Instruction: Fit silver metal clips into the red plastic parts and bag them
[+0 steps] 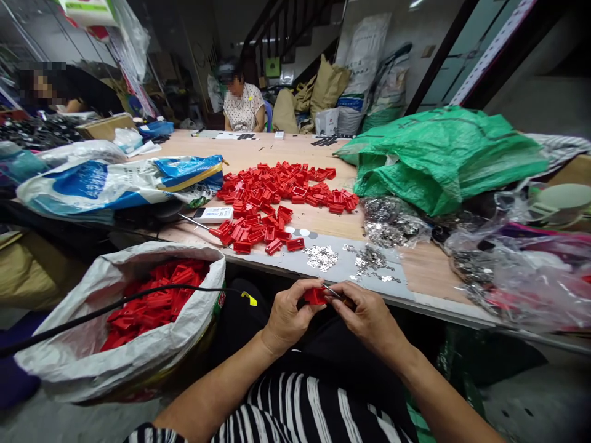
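My left hand (pixel 290 314) pinches a small red plastic casing (pixel 314 296) between thumb and fingers, above my lap at the table's near edge. In my right hand (pixel 369 312) is a screwdriver (pixel 333 291), its thin metal shaft pointing left with the tip at the casing. My fingers mostly cover its dark handle. Just beyond my hands, a pile of flat silvery metal pieces (pixel 322 258) and a second, darker pile of metal pieces (pixel 372 261) lie on a grey sheet (pixel 295 261). Behind them spreads a large heap of red casings (pixel 272 191).
At my left stands an open white sack (pixel 60 341) holding red casings, crossed by a black cable (pixel 133 299). A white handheld device (pixel 213 215) lies beside the heap. Green woven sacking (pixel 443 154) and plastic bags (pixel 545 271) occupy the right. Across the table sits a person (pixel 244 107).
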`<state>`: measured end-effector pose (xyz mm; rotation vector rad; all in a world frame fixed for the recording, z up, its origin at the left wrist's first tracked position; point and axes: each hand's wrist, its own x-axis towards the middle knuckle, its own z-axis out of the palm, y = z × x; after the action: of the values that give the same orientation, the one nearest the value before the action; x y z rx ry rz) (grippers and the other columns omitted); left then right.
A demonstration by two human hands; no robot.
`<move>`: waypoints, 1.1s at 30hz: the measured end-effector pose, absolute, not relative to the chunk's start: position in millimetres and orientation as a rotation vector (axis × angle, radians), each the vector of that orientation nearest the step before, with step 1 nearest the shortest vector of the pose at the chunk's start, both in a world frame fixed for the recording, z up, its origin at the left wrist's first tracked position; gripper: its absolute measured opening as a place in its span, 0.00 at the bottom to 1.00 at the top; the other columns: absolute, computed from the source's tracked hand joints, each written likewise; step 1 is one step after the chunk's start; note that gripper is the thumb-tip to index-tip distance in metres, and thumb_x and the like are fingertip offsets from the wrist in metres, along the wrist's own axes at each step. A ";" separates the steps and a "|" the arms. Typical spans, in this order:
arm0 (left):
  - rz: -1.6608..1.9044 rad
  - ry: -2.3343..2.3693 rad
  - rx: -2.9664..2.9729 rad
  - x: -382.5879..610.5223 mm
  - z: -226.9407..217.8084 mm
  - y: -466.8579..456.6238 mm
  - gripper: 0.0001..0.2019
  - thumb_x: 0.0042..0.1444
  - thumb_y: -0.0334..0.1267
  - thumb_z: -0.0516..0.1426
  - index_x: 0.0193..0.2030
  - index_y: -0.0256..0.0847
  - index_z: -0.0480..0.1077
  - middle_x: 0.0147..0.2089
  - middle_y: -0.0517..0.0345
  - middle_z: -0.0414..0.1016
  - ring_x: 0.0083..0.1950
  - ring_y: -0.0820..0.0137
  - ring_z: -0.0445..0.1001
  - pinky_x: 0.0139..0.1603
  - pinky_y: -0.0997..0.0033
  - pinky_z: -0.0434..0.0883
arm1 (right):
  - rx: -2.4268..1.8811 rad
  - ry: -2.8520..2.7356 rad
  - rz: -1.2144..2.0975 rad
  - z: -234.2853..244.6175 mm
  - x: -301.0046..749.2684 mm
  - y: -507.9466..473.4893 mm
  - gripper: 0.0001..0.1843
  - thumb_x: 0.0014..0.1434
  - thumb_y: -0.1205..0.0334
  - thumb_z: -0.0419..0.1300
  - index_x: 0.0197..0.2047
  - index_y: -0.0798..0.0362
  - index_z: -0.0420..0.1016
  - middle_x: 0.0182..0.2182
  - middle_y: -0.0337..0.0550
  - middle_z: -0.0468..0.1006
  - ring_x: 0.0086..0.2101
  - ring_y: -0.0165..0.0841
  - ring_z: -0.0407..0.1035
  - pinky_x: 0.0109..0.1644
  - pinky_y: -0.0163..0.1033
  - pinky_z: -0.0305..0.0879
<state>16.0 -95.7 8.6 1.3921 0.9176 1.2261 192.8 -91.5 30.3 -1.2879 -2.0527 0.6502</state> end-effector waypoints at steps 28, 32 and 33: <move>1.253 0.895 1.389 19.1 -1.2 -90.7 0.15 0.52 0.32 0.62 0.47 0.47 0.73 0.53 0.56 0.76 0.55 0.63 0.73 0.60 0.62 0.66 | -1.177 -1.562 1.305 12.1 201.1 -76.9 0.16 0.58 0.47 0.61 0.34 0.51 0.66 0.29 0.36 0.65 0.31 0.31 0.60 0.35 0.34 0.60; 1.224 0.882 1.350 20.5 -1.6 -91.0 0.15 0.51 0.30 0.62 0.47 0.46 0.74 0.53 0.55 0.76 0.56 0.63 0.73 0.62 0.62 0.65 | -1.163 -1.520 1.448 9.8 200.6 -74.2 0.19 0.56 0.44 0.61 0.33 0.51 0.64 0.27 0.35 0.64 0.28 0.30 0.58 0.31 0.33 0.57; 1.207 0.881 1.330 21.3 -1.8 -90.9 0.16 0.50 0.29 0.62 0.46 0.45 0.75 0.53 0.55 0.76 0.56 0.62 0.72 0.63 0.62 0.64 | -1.161 -1.515 1.469 8.7 200.7 -72.8 0.20 0.55 0.43 0.62 0.32 0.51 0.63 0.27 0.34 0.63 0.28 0.30 0.58 0.31 0.33 0.57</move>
<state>21.3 -90.9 -1.8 1.3303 0.8812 1.2067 200.7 -72.8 8.7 -1.1611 -1.5150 1.4687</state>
